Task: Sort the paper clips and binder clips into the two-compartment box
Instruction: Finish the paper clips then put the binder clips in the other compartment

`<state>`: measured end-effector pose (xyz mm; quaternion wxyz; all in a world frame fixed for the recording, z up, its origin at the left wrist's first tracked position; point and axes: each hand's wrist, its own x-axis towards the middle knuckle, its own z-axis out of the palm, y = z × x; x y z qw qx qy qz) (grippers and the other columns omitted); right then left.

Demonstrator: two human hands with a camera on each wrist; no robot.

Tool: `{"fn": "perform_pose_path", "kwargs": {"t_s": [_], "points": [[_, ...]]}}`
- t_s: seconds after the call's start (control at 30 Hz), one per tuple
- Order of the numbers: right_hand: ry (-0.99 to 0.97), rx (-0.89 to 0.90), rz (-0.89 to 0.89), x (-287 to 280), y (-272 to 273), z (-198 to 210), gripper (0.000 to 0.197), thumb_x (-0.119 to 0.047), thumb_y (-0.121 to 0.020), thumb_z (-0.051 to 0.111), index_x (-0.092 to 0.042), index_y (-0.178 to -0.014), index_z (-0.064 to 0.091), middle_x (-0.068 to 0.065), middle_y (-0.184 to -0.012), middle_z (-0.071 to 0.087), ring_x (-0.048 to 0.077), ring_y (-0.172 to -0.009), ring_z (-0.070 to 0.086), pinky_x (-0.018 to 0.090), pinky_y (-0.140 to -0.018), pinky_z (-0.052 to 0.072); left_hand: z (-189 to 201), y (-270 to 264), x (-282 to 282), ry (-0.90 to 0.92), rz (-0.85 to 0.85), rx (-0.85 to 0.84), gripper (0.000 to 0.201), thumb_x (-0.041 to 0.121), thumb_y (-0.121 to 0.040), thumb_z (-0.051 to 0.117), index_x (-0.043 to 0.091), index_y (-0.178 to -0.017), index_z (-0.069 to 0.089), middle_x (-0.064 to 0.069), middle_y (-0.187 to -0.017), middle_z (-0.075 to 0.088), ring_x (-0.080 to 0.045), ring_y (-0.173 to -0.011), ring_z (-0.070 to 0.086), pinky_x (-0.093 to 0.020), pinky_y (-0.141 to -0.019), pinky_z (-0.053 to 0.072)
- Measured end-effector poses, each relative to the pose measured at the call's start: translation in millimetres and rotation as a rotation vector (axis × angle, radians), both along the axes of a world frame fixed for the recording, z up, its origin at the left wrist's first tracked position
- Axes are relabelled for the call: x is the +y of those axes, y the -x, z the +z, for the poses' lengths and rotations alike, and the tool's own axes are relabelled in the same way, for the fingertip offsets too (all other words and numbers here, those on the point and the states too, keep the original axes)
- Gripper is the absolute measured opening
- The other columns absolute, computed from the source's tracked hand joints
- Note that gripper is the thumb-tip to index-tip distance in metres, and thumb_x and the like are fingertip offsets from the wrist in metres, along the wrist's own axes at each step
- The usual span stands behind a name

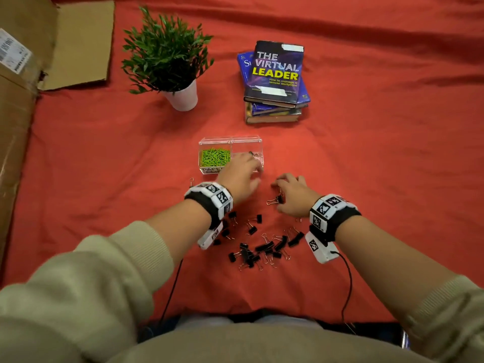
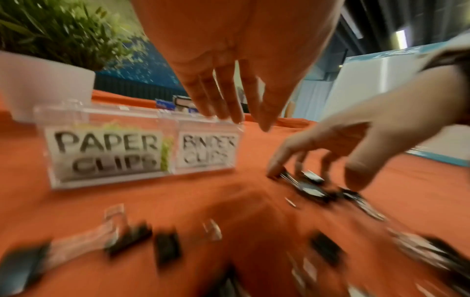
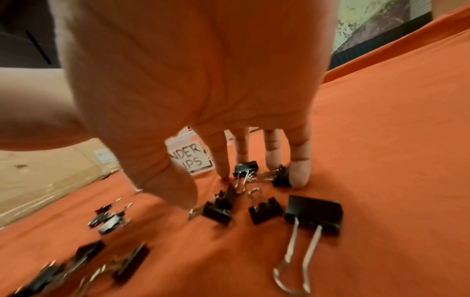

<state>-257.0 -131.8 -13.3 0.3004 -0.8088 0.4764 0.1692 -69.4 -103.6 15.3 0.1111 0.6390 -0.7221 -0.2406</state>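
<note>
The clear two-compartment box [image 1: 246, 140] stands on the red cloth. Its left half, labelled PAPER CLIPS [image 2: 104, 152], holds green paper clips [image 1: 215, 156]. The right half, labelled BINDER CLIPS [image 2: 207, 150], holds a few binder clips [image 1: 255, 155]. My left hand [image 1: 254, 167] hovers over the front of that right half, fingers [image 2: 223, 100] straight and empty. My right hand [image 1: 277, 185] is just right of the box, its fingertips [image 3: 300, 176] down on the cloth around several small black binder clips [image 3: 245, 167]. A larger binder clip [image 3: 314, 214] lies under the palm. A pile of black binder clips [image 1: 262, 247] lies between my wrists.
A potted plant [image 1: 167, 56] stands at the back left and a stack of books [image 1: 275, 79] behind the box. A cardboard box [image 1: 21, 100] runs along the left edge. One stray clip [image 1: 192, 181] lies left of my left wrist. Camera cables trail toward my body.
</note>
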Motion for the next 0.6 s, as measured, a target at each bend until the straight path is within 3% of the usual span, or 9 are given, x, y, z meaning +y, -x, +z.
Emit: {"fn": "perform_pose_path", "kwargs": {"t_s": [0.1, 0.2, 0.3, 0.4, 0.6], "points": [[0.028, -0.002, 0.081, 15, 7, -3, 0.070, -0.034, -0.070, 0.069, -0.017, -0.132, 0.040, 0.003, -0.133, 0.031, 0.028, -0.117, 0.031, 0.045, -0.095, 0.047, -10, 10, 41, -0.238, -0.188, -0.026, 0.034, 0.023, -0.082, 0.064, 0.021, -0.115, 0.059, -0.001, -0.116, 0.052, -0.019, -0.112, 0.048, -0.036, -0.097, 0.045], [0.048, -0.037, 0.076, 26, 6, -7, 0.055, -0.025, -0.073, 0.070, -0.017, -0.122, 0.046, 0.003, -0.127, 0.034, 0.026, -0.111, 0.034, 0.039, -0.090, 0.047, -24, 13, 64, -0.320, -0.303, -0.117, 0.049, 0.020, -0.080, 0.064, 0.022, -0.128, 0.051, -0.002, -0.124, 0.046, -0.021, -0.119, 0.043, -0.041, -0.098, 0.045], [0.023, -0.068, 0.053, 30, 3, -9, 0.042, -0.015, -0.075, 0.067, -0.016, -0.113, 0.049, 0.004, -0.120, 0.037, 0.027, -0.104, 0.043, 0.035, -0.082, 0.046, -27, 15, 68, -0.309, -0.325, -0.166, 0.049, 0.017, -0.084, 0.060, 0.022, -0.131, 0.049, -0.002, -0.127, 0.045, -0.023, -0.121, 0.041, -0.042, -0.095, 0.046], [-0.032, -0.112, 0.022, 33, 0, -9, 0.039, -0.009, -0.072, 0.065, -0.017, -0.105, 0.046, 0.005, -0.109, 0.041, 0.028, -0.095, 0.051, 0.036, -0.075, 0.046, -25, 17, 69, -0.272, -0.369, -0.236, 0.036, 0.020, -0.087, 0.059, 0.014, -0.121, 0.053, -0.005, -0.124, 0.045, -0.025, -0.118, 0.044, -0.039, -0.089, 0.045], [-0.069, -0.226, -0.010, 32, -4, -5, 0.034, -0.003, -0.069, 0.063, -0.019, -0.094, 0.047, -0.002, -0.099, 0.048, 0.018, -0.089, 0.049, 0.027, -0.073, 0.040, -29, 14, 78, -0.254, -0.354, -0.317, 0.036, 0.026, -0.091, 0.055, 0.010, -0.123, 0.047, -0.012, -0.121, 0.042, -0.030, -0.111, 0.047, -0.043, -0.081, 0.047]]}}
